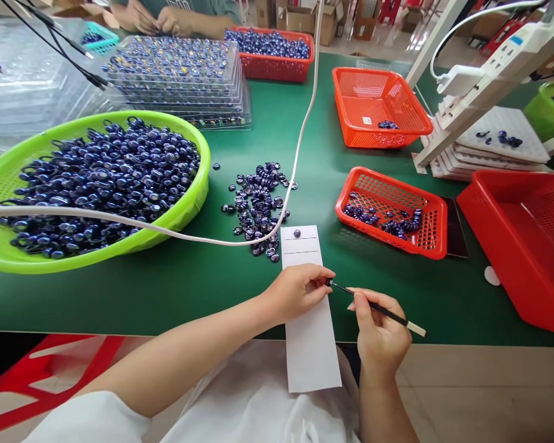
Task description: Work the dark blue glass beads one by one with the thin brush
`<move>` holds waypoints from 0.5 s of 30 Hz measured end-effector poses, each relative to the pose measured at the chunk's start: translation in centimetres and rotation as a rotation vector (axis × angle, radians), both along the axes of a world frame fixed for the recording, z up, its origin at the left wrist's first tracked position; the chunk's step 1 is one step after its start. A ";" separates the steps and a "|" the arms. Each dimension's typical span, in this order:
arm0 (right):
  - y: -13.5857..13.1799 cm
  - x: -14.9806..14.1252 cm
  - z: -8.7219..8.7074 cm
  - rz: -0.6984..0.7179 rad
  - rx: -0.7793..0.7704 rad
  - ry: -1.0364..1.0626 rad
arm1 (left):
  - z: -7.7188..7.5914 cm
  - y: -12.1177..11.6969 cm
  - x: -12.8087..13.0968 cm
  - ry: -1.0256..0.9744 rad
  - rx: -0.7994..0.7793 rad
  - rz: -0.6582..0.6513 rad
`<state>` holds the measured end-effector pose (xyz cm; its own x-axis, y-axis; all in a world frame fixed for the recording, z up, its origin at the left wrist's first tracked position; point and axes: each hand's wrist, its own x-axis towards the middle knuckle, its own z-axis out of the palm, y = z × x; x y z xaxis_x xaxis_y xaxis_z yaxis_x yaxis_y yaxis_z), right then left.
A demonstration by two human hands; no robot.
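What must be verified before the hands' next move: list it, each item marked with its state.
1. Small dark piece held in the left hand's fingertips: ok.
2. Thin tool held in the right hand, tip at the piece: ok.
3. White strip wholly on the green table: not ok, overhangs the near edge.
4. White cable off the loose pile: not ok, crosses it.
5. Piece's surface clean: cannot tell.

My left grip [300, 292] pinches a small dark piece [329, 282]; my right grip [382, 329] holds a slim black tool [388, 312], its tip at that piece. A white strip [311, 363] runs under my left grip. From there, on the green counter [189, 286], loose glossy pieces [258, 206] lie at eleven o'clock, a heaped lime basket [202, 187] at ten.
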<state>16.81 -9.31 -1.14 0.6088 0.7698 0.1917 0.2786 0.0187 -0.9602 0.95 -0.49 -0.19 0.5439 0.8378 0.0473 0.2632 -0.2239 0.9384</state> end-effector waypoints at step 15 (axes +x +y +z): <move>0.1 -0.1 0.1 0.011 0.013 -0.024 | 0.0 0.0 0.0 0.008 0.011 0.005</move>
<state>16.74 -9.20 -1.07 0.5955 0.7739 0.2158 0.3012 0.0340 -0.9530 0.93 -0.54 -0.24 0.5401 0.8400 0.0518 0.2719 -0.2324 0.9338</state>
